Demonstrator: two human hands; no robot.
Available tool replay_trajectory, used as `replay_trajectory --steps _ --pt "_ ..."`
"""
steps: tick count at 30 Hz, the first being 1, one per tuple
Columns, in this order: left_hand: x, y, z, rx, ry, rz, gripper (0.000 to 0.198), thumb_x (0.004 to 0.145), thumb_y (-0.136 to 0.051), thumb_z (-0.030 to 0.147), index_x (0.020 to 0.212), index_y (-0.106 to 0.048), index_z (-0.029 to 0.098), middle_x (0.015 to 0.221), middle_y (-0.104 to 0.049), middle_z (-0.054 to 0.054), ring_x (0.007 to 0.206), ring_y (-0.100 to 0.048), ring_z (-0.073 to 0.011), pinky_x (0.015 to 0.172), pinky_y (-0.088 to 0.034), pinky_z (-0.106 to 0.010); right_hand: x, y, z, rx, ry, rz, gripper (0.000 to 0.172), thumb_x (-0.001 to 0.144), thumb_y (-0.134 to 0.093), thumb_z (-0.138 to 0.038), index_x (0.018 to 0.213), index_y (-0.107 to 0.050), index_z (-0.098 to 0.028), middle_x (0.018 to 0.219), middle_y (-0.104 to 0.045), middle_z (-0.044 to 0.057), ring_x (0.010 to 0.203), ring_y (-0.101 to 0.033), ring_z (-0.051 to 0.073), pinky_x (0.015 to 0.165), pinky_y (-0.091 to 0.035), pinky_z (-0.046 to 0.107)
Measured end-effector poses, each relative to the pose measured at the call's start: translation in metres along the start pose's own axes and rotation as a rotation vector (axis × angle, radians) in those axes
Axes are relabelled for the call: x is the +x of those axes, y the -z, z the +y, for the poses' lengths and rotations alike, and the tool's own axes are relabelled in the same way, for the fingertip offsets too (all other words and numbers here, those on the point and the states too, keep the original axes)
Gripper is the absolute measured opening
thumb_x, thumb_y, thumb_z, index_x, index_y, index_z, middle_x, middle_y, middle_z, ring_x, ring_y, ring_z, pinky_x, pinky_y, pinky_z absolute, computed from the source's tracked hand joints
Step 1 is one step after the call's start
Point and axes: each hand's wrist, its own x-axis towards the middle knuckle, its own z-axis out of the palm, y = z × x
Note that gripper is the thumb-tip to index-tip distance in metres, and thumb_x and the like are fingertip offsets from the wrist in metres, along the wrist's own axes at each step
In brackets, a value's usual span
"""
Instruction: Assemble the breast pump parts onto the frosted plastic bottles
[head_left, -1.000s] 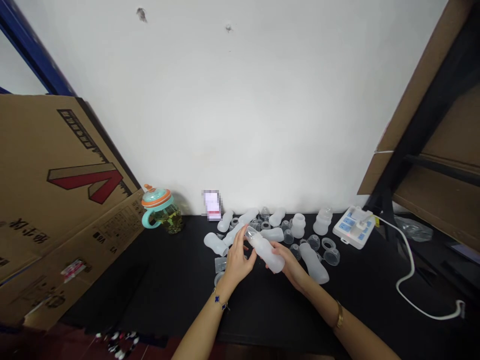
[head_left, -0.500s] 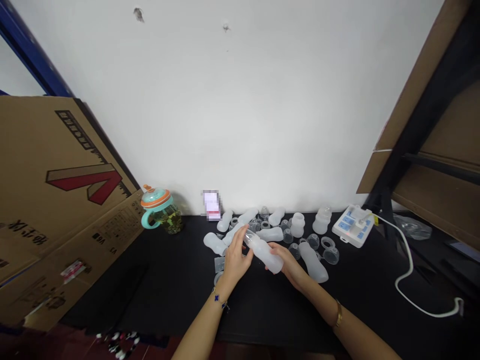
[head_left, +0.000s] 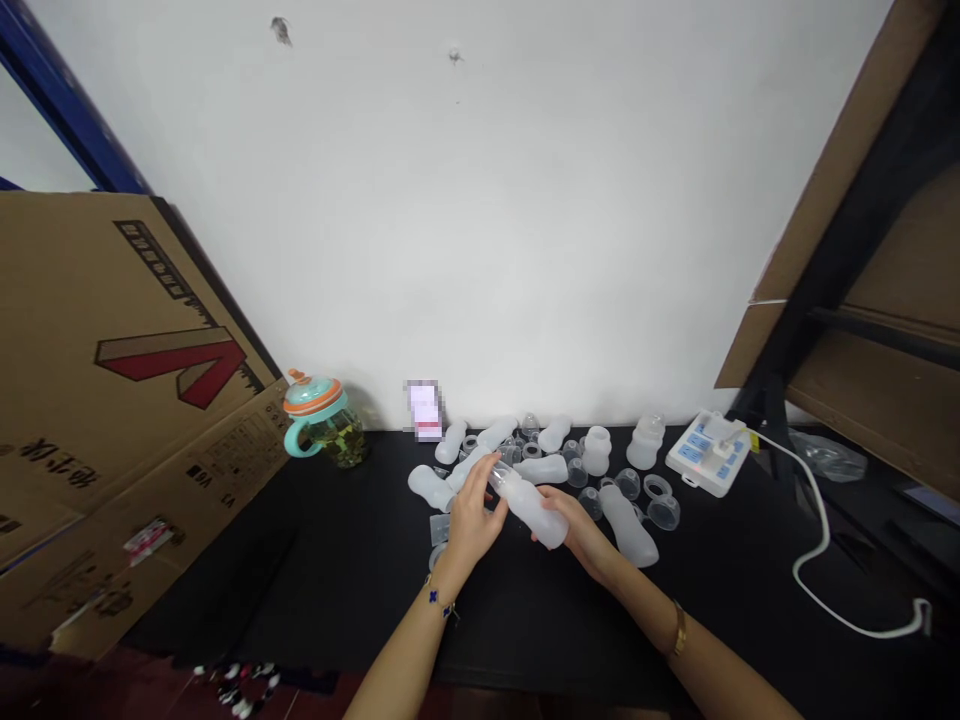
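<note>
A frosted white baby bottle [head_left: 534,513] with a clear cap is held tilted above the black table, its cap end toward the upper left. My left hand [head_left: 478,510] is closed around the clear cap [head_left: 501,479]. The bottle's lower body is gripped by my right hand [head_left: 568,520]. Behind my hands lie several loose bottle bodies, among them a white bottle [head_left: 628,527] just right of my right hand. Clear caps [head_left: 664,512] and a collar ring [head_left: 658,486] are scattered there too. Near my left wrist sits a small clear piece [head_left: 439,527].
A teal-lidded glass jug [head_left: 324,420] stands at the left beside a large cardboard box [head_left: 150,400]. A phone [head_left: 425,410] leans on the white wall. To the right are a power strip [head_left: 709,453] with a white cable [head_left: 814,560] and a clear plastic bag [head_left: 829,457].
Almost nothing differs. Both hands keep the same hold on the bottle, and the whole view has shifted very slightly.
</note>
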Motion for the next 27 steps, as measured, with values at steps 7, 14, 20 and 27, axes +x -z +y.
replay_trajectory --steps 7,14,20,27 --pt "0.0 0.0 0.0 0.003 -0.014 0.012 0.061 0.084 -0.055 0.011 0.143 -0.044 0.026 0.143 -0.054 -0.009 0.126 -0.056 -0.0262 0.073 -0.057 -0.028 -0.002 -0.001 0.0 0.028 0.019 0.003 0.042 0.076 -0.063 -0.045 0.108 -0.068 -0.018 0.089 -0.073 0.007 0.058 -0.066 0.019 0.046 -0.046 0.026" --pt "0.0 0.002 0.003 0.023 -0.009 0.018 0.06 0.083 -0.056 0.011 0.14 -0.047 0.027 0.141 -0.056 -0.009 0.117 -0.062 -0.0261 0.071 -0.057 -0.029 -0.002 -0.005 -0.005 0.025 0.011 0.003 0.039 0.073 -0.064 -0.046 0.101 -0.067 -0.019 0.089 -0.074 0.007 0.057 -0.065 0.018 0.044 -0.043 0.026" --pt "-0.001 0.001 0.003 0.027 0.017 0.043 0.064 0.079 -0.056 0.006 0.14 -0.047 0.026 0.141 -0.056 -0.009 0.115 -0.062 -0.0255 0.072 -0.057 -0.029 -0.013 -0.011 -0.016 0.04 -0.026 -0.103 0.04 0.081 -0.063 -0.047 0.11 -0.065 -0.019 0.087 -0.075 0.008 0.061 -0.065 0.019 0.044 -0.04 0.025" --pt "0.0 -0.002 0.004 -0.021 0.07 0.046 0.064 0.085 -0.054 0.009 0.145 -0.043 0.028 0.147 -0.05 -0.007 0.108 -0.064 -0.0211 0.069 -0.058 -0.027 -0.015 -0.012 -0.02 0.026 -0.007 -0.097 0.042 0.083 -0.065 -0.049 0.112 -0.064 -0.018 0.085 -0.072 0.008 0.058 -0.063 0.016 0.042 -0.04 0.023"
